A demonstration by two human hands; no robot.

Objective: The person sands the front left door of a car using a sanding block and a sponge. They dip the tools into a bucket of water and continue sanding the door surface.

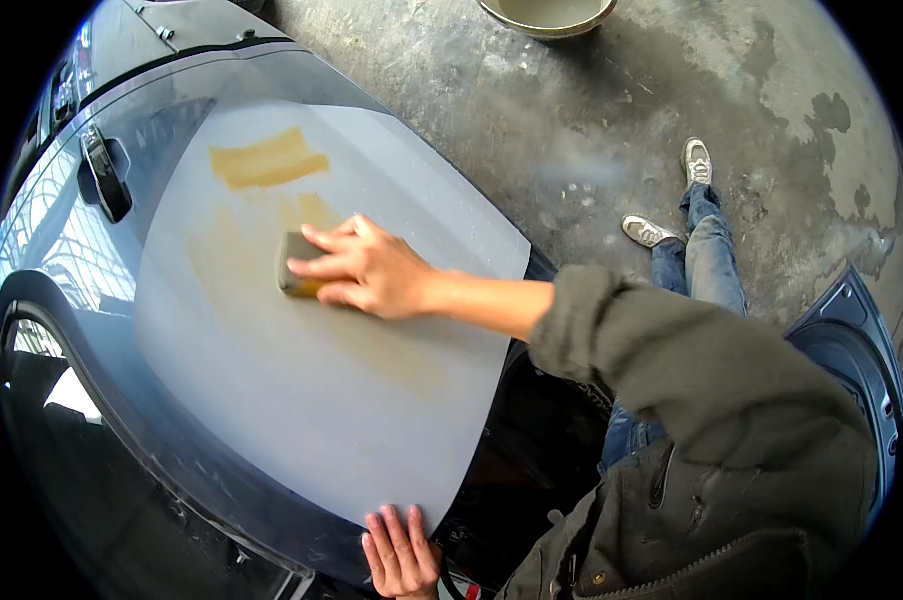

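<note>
My right hand (366, 272) grips a dark grey sanding block (296, 262) and presses it on a car's door panel (241, 370). The fingers wrap over the block, and a yellowish part shows under them. Around the block, the panel's light grey coat carries thin smeared yellow marks. A thicker yellow filler patch (268, 160) lies beyond the hand, toward the top of the panel. My left hand (401, 555) rests at the panel's lower edge, its fingers stretched out flat over the edge and holding nothing.
A black door handle (104, 175) sticks out of the glossy dark paint at the left. The window frame (71, 370) curves at lower left. A round basin (548, 15) stands on the concrete floor (571, 140). A blue metal car part (851, 360) is at the right, beyond my sleeve.
</note>
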